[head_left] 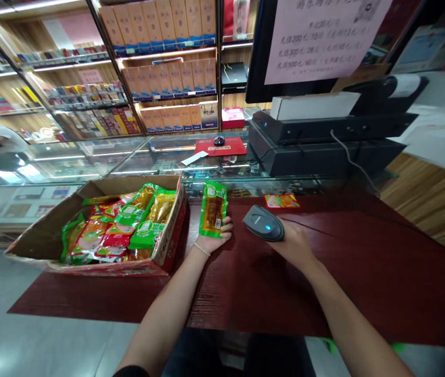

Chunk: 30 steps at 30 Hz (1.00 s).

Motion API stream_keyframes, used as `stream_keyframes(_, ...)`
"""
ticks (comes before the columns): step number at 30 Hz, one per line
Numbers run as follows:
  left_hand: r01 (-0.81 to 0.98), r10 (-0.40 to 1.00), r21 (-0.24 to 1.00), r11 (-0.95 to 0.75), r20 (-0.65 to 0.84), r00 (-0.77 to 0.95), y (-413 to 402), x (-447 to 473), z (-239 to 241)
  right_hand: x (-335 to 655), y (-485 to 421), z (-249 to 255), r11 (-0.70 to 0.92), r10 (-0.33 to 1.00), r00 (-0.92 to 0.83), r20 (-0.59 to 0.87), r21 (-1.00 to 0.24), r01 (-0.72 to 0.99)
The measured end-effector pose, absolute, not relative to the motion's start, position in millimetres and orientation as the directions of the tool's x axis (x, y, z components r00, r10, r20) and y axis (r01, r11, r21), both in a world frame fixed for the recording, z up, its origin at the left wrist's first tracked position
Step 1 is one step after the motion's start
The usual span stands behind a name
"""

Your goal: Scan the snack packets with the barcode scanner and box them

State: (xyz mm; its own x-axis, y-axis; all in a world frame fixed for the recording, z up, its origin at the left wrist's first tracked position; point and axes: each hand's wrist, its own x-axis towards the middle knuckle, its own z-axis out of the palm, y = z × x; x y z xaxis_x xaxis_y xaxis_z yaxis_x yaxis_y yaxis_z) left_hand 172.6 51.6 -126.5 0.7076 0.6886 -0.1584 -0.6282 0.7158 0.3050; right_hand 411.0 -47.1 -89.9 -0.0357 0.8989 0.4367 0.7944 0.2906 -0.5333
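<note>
My left hand [215, 238] holds a green-edged snack packet [212, 207] upright above the dark red counter [364, 262], fingers curled round its lower end. My right hand [291, 243] grips a dark grey barcode scanner [264, 222] with a blue light, its head turned toward the packet. A cardboard box [45, 235] just left of my left hand holds several green and red snack packets [128, 222].
One red packet [281, 200] lies flat on the counter behind the scanner. A black register with a monitor [324, 136] stands at the back right, with a paper notice [320, 36] on it. Glass display cases [89, 157] and stocked shelves [167, 68] fill the background.
</note>
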Motion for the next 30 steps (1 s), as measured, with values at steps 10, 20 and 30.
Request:
stream_keyframes(10, -0.640, 0.752, 0.443, 0.627, -0.129, 0.647, 55, 177, -113, 404, -51, -82, 0.313, 0.945, -0.200, 0.258, -0.545, 0.778)
stream_keyframes(20, -0.587, 0.775, 0.561, 0.583, -0.168, 0.609, 55, 176, -107, 399, -56, -74, 0.313, 0.949, -0.248, 0.192, -0.521, 0.794)
stream_keyframes(30, -0.361, 0.947, 0.911, 0.197, -0.082, 0.311, 58, 204, -128, 439, -43, -74, -0.044, 0.895, 0.287, 0.342, -0.573, 0.818)
